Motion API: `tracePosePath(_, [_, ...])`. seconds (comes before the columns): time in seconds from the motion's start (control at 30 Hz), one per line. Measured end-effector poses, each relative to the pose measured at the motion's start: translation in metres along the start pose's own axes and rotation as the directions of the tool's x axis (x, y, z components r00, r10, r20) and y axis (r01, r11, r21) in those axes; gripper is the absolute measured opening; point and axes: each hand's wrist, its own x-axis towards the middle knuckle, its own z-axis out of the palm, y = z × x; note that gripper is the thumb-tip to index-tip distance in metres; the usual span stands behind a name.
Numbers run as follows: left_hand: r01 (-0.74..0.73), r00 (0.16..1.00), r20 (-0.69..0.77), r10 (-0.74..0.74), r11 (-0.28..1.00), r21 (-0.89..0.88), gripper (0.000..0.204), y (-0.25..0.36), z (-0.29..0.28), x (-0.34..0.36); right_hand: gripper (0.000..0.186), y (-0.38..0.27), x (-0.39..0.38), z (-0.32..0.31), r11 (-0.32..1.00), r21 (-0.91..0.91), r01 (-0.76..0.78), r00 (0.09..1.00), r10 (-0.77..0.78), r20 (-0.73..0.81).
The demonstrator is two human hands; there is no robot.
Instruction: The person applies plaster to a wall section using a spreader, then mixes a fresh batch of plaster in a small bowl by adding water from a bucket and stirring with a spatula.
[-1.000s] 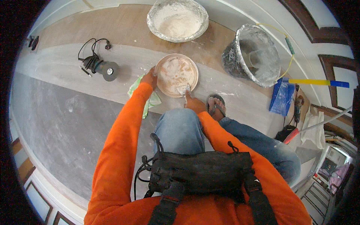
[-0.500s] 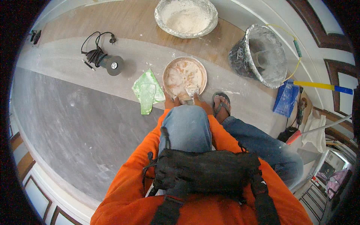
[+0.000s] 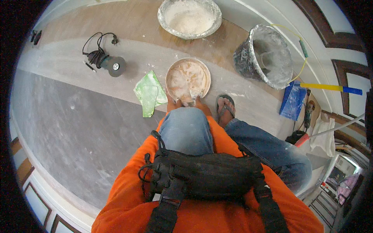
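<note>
A round bowl (image 3: 209,80) of pale, pinkish powder and paste (image 3: 186,75) rests on the floor in front of my raised knee. My left hand (image 3: 173,104) grips its near left rim, thumb toward the inside. At the near right rim is my right hand (image 3: 201,105), fingers closed around a whitish, paste-coated tool (image 3: 196,91) that dips into the mix; its kind is unclear. My knee partly hides both hands. Just left of the bowl lies a green plastic plastering float (image 3: 149,93), smeared with white.
A large basin of pale powder (image 3: 190,18) stands at the far side. To the right are a dirty black bucket (image 3: 244,58), a blue dustpan (image 3: 292,101) and a yellow-blue handle (image 3: 326,87). An angle grinder (image 3: 110,65) with coiled cable lies left. My sandalled foot (image 3: 225,110) is beside the bowl.
The paste's surface pattern has changed, with more smooth pale mix on the right side. The whitish tool has shifted slightly within the bowl. The whole view has moved a little.
</note>
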Motion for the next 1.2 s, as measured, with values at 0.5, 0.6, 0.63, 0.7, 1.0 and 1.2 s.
tracePosePath(0.5, [-0.137,0.989,-0.062,0.134,0.99,-0.031,0.081,0.017,0.035,0.043,0.093,0.004,0.018,0.028,0.997,0.004,0.077,0.992,-0.076,-0.1])
tracePosePath(0.6, [-0.169,0.981,-0.092,0.168,0.986,-0.003,0.081,0.025,0.026,0.04,0.092,-0.006,0.018,0.018,0.988,-0.059,0.141,0.982,-0.147,-0.122])
tracePosePath(0.63, [-0.174,0.98,-0.101,0.174,0.985,0.005,0.081,0.027,0.022,0.042,0.091,-0.003,0.018,0.021,0.987,-0.07,0.146,0.985,-0.152,-0.086])
tracePosePath(0.7, [-0.191,0.978,-0.087,0.19,0.982,-0.004,0.082,0.032,0.03,0.049,0.089,0.017,0.034,0.016,0.987,-0.104,0.123,0.989,-0.13,-0.066])
tracePosePath(1.0, [-0.226,0.968,-0.121,0.221,0.974,-0.029,0.083,0.036,0.03,0.058,0.06,0.005,0.038,-0.06,0.876,-0.429,0.222,0.913,-0.341,-0.224])
tracePosePath(1.2, [-0.239,0.956,-0.187,0.228,0.97,-0.039,0.084,0.025,0.019,0.065,0.051,0.011,0.034,-0.104,0.604,-0.73,0.318,0.895,-0.446,0.021])
